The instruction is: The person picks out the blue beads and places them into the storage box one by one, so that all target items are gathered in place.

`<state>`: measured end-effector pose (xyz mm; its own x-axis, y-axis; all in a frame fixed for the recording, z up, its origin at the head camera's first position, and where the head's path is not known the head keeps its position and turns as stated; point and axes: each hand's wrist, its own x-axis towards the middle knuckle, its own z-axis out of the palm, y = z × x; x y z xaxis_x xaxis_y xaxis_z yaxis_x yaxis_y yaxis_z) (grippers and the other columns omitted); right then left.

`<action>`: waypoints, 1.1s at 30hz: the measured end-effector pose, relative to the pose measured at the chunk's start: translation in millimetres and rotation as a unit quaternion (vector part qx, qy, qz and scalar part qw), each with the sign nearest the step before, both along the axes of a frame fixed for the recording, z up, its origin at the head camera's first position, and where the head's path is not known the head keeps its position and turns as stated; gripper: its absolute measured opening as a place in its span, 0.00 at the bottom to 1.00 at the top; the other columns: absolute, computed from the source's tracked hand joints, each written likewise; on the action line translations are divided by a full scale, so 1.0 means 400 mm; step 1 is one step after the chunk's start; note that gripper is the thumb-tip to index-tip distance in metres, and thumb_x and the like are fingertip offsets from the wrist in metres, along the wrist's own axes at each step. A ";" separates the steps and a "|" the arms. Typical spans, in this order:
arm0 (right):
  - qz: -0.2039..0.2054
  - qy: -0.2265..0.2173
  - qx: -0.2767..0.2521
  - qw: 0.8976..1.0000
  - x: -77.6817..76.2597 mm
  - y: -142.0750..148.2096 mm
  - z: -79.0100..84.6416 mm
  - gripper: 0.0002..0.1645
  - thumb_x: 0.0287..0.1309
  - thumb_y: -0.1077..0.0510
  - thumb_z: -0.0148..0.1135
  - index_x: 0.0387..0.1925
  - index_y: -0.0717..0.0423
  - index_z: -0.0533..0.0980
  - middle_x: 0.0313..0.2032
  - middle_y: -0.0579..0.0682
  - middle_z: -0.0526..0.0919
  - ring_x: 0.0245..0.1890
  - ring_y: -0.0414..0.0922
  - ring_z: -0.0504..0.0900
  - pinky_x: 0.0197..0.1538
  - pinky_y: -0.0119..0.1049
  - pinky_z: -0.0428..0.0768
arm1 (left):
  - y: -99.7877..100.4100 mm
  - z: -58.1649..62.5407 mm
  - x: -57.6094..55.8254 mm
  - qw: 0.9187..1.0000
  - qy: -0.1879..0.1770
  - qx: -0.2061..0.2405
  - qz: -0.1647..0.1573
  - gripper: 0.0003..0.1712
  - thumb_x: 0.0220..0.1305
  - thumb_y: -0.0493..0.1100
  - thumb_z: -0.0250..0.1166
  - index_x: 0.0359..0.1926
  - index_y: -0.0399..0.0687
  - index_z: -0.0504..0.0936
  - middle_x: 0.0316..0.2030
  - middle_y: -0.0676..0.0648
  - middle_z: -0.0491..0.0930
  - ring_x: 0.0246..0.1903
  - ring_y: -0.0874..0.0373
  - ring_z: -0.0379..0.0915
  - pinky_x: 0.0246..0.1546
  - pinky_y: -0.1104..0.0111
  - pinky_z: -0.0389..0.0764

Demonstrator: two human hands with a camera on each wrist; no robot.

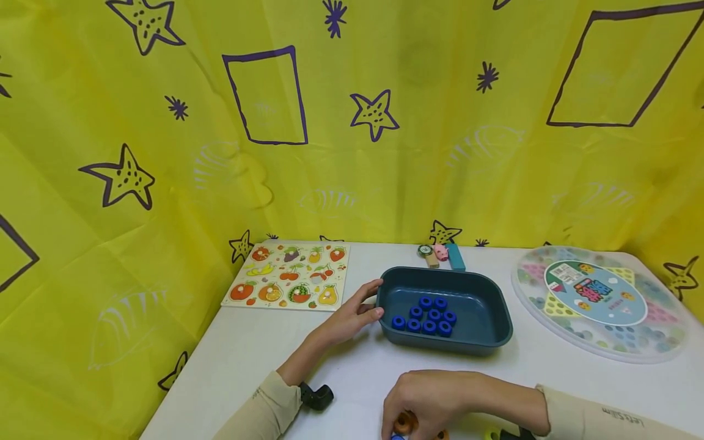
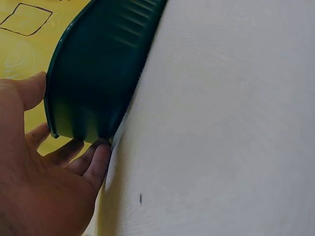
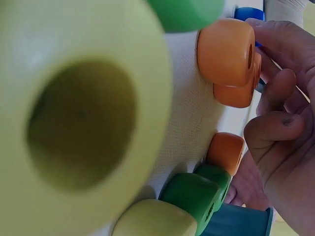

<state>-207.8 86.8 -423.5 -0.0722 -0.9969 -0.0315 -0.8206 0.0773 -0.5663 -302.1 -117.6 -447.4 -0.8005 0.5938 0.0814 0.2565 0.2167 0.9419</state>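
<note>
My left hand [image 1: 348, 321] grips the left end of a dark teal plastic tray [image 1: 484, 347]. In the left wrist view its thumb is at the tray's rim and its fingertips touch the outside of the end wall. Several blue ring beads [image 1: 434, 316] lie in the tray's left half. Near the front of the table, my right hand [image 1: 434, 397] reaches down and pinches a blue bead [image 1: 397, 436], mostly hidden by the fingers. Close to those fingers are orange beads [image 3: 224, 51]. Green beads [image 3: 189, 194] and yellow beads [image 3: 152, 219] also lie on the tabletop.
A fruit puzzle board [image 1: 286, 275] lies at the back left. Behind the tray are a pink pig figure [image 1: 441, 252] and a teal block [image 1: 455, 256]. A large round clear case [image 1: 596, 293] fills the right side. Yellow patterned cloth [image 1: 352, 171] surrounds the table.
</note>
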 end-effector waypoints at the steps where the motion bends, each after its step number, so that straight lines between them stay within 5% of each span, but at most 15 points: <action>1: -0.001 -0.001 0.000 1.000 0.000 0.000 0.000 0.12 0.56 0.53 0.65 0.44 0.39 0.80 0.38 0.25 0.77 0.34 0.19 0.69 0.40 0.16 0.69 | 0.000 -0.009 -0.005 1.000 0.001 -0.002 0.002 0.36 0.68 0.49 0.55 0.72 0.60 0.49 0.69 0.43 0.52 0.61 0.46 0.61 0.56 0.59 0.67; 6: -0.019 -0.018 -0.006 1.000 -0.004 0.006 0.023 0.13 0.57 0.52 0.64 0.44 0.38 0.79 0.38 0.24 0.77 0.32 0.22 0.70 0.37 0.18 0.72 | -0.001 -0.017 -0.009 1.000 0.009 -0.002 0.006 0.34 0.69 0.48 0.54 0.71 0.63 0.50 0.68 0.45 0.53 0.60 0.48 0.62 0.55 0.59 0.69; 12: -0.063 -0.048 -0.026 0.996 -0.031 0.032 0.105 0.14 0.56 0.54 0.63 0.45 0.37 0.79 0.35 0.29 0.78 0.23 0.25 0.68 0.25 0.23 0.73 | 0.001 0.046 0.023 1.000 -0.004 0.001 -0.005 0.35 0.69 0.46 0.54 0.72 0.53 0.50 0.68 0.38 0.52 0.61 0.42 0.60 0.56 0.57 0.67; 16: -0.093 -0.035 -0.055 0.994 -0.077 0.064 0.172 0.16 0.54 0.54 0.66 0.45 0.36 0.79 0.36 0.30 0.78 0.22 0.27 0.71 0.24 0.25 0.74 | 0.003 0.063 0.030 1.000 -0.010 -0.004 -0.006 0.35 0.69 0.44 0.53 0.72 0.50 0.49 0.68 0.37 0.51 0.61 0.41 0.60 0.55 0.58 0.68; 21: -0.166 -0.005 -0.083 0.983 -0.170 0.113 0.225 0.16 0.52 0.52 0.68 0.45 0.38 0.79 0.32 0.39 0.80 0.22 0.33 0.73 0.23 0.29 0.74 | 0.000 0.038 0.017 1.000 -0.011 -0.006 0.000 0.35 0.69 0.46 0.54 0.72 0.55 0.50 0.68 0.41 0.53 0.61 0.43 0.60 0.55 0.57 0.68; 26: -0.226 -0.008 -0.077 0.971 -0.270 0.147 0.214 0.17 0.51 0.52 0.69 0.45 0.44 0.80 0.34 0.40 0.81 0.22 0.38 0.74 0.25 0.32 0.75 | -0.002 -0.012 -0.008 1.000 -0.013 -0.004 0.008 0.34 0.69 0.47 0.53 0.71 0.66 0.50 0.68 0.48 0.54 0.61 0.49 0.62 0.56 0.58 0.67; 33: -0.258 0.000 -0.038 0.965 -0.360 0.156 0.157 0.18 0.50 0.54 0.69 0.45 0.48 0.81 0.34 0.37 0.81 0.21 0.40 0.75 0.25 0.33 0.76 | 0.000 -0.018 -0.009 1.000 -0.012 -0.002 0.009 0.33 0.69 0.50 0.53 0.70 0.69 0.51 0.68 0.49 0.55 0.60 0.51 0.63 0.56 0.56 0.67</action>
<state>-351.8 149.1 -360.7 -0.5594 -0.8279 0.0412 -0.6845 0.4334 -0.5862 -305.7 -117.4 -454.7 -0.8131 0.5791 0.0600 0.2305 0.2256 0.9466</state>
